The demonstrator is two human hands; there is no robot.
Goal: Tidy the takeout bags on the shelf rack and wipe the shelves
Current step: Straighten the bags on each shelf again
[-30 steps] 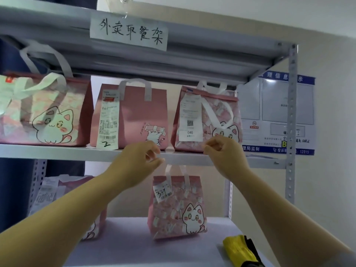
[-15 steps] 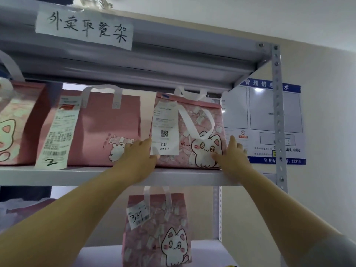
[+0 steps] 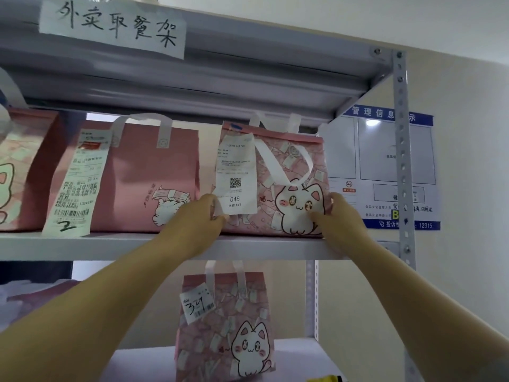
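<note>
The takeout bag (image 3: 292,172) with the 046 receipt (image 3: 237,175) stands at the right end of the middle shelf (image 3: 82,245), and both hands now have hold of it. A second ago they hung curled before the shelf's front edge, touching nothing. The left hand (image 3: 201,213) curls round the bag's lower left corner, beside the receipt. The right hand (image 3: 341,213) wraps the lower right corner, thumb pressed on the printed cat. The base looks to be on the shelf, so I judge the tidying of this bag is only starting and the wiping is not begun. This shelf holds three bags: this one, a plain pink bag (image 3: 143,172) just beside it, and a third bag (image 3: 24,166) cut off at the left end. The lower shelf (image 3: 137,362) holds one clear lower bag (image 3: 228,326) and a blurred shape I cannot name. There are three paper slips in all, one handwritten sign (image 3: 113,23) and one wall notice (image 3: 380,166).
</note>
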